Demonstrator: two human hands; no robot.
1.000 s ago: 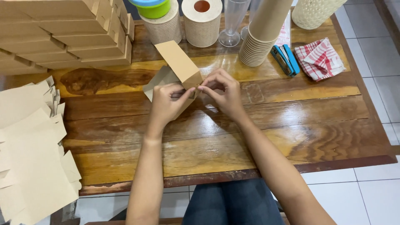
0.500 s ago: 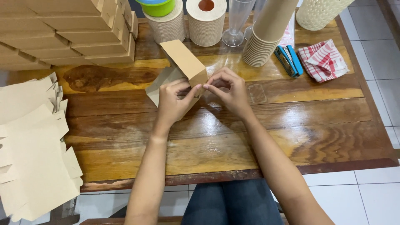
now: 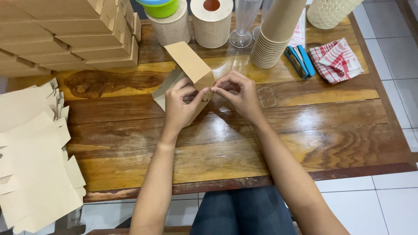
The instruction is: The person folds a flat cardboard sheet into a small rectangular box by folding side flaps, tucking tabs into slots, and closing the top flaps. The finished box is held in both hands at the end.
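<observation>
Hands meet at the near end of a half-formed kraft paper box [image 3: 190, 65], which we take as our landmark throughout. Our left hand [image 3: 180, 106] wraps the box's near end from the left side, thumb laid across toward the corner, so the body is braced and does not slide on the wooden table [image 3: 244, 143]. Our right hand [image 3: 238, 93] comes in from the right of the box with fingertips [image 3: 216, 90] drawn together, pinching a small end flap at that same corner; neither hand is spread flat. The box slopes up and away from the hands, far end raised toward the back of the table, one loose panel lying under it on the left; held this way the open end faces us, likely so the flap can be seen while it is worked. Left of the box, overhanging the table's edge, lies a pile of flat unfolded box blanks [image 3: 32, 152], within easy reach of the left hand. Behind the box and to the left, finished folded boxes [image 3: 65, 35] are stacked in rows, out of the working area. Directly behind it stand two paper rolls [image 3: 212, 24], a clear glass [image 3: 245, 21] and a stack of paper cups [image 3: 276, 32]. Behind and right of the box lie a blue stapler [image 3: 299, 61] and a red checked cloth [image 3: 336, 61], well apart from both hands.
</observation>
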